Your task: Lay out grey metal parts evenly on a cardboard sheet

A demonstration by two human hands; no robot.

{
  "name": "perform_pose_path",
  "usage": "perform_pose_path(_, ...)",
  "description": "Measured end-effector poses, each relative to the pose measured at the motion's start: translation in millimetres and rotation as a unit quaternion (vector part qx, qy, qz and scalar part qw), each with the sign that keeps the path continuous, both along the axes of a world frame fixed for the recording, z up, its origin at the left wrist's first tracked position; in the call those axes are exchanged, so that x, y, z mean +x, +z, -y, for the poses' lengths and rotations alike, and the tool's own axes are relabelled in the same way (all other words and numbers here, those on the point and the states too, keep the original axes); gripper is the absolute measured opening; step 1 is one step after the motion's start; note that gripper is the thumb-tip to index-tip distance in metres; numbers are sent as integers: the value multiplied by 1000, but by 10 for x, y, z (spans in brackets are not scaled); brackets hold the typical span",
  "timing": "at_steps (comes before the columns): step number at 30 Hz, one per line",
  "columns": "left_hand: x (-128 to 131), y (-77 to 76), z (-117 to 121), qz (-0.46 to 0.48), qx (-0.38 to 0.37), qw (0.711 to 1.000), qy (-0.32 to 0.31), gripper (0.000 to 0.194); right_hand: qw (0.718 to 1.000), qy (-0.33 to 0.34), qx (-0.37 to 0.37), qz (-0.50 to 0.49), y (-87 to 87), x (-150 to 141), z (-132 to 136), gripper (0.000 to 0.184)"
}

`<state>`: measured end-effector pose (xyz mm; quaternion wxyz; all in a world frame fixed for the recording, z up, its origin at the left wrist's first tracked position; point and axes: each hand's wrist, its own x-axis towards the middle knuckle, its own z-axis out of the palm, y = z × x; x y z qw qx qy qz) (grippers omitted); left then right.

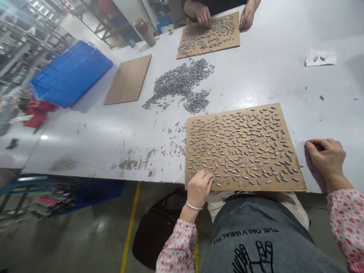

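Observation:
A cardboard sheet (199,125) lies at the table's near edge, covered with several small grey metal pieces (241,148) spread in rows. My left hand (199,187) rests on the sheet's near left corner, fingers curled and pinched on the pieces there. My right hand (327,155) lies on the bare table just right of the sheet, fingers curled under around something small and dark that I cannot make out.
A loose heap of the same metal pieces (182,83) lies mid-table. Beyond it, another person's hands (201,13) work over a second filled cardboard sheet (209,36). An empty cardboard sheet (129,77), a blue crate (71,74) and a paper scrap (321,57) sit around.

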<state>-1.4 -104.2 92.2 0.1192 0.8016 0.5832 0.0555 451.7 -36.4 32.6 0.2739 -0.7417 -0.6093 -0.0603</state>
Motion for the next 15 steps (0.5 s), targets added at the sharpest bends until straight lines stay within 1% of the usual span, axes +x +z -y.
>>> perform_pose_path(2,-95,-46,34,29,-13,999,27,21,1000,-2,-4,-7,33,-30,-3,35)
perform_pose_path(4,-255,-63,68,53,-11,995,82,22,1000,-3,-2,-17,68,-61,-7,35)
perform_pose_path(6,-436,-28,99,73,5,987,145,22,1000,-5,2,-23,93,-81,-13,35)
perform_pose_path(8,-573,54,126,90,21,978,187,20,1000,-5,2,-21,99,-80,-19,36)
perform_pose_path(10,-626,148,149,102,30,974,199,17,1000,-1,-2,-18,86,-59,-24,35)
perform_pose_path(12,-597,211,169,110,26,975,192,15,1000,2,-4,-14,64,-28,-28,36)
perform_pose_path(15,-485,213,195,114,14,978,174,13,1000,3,-1,-1,31,12,-30,38)
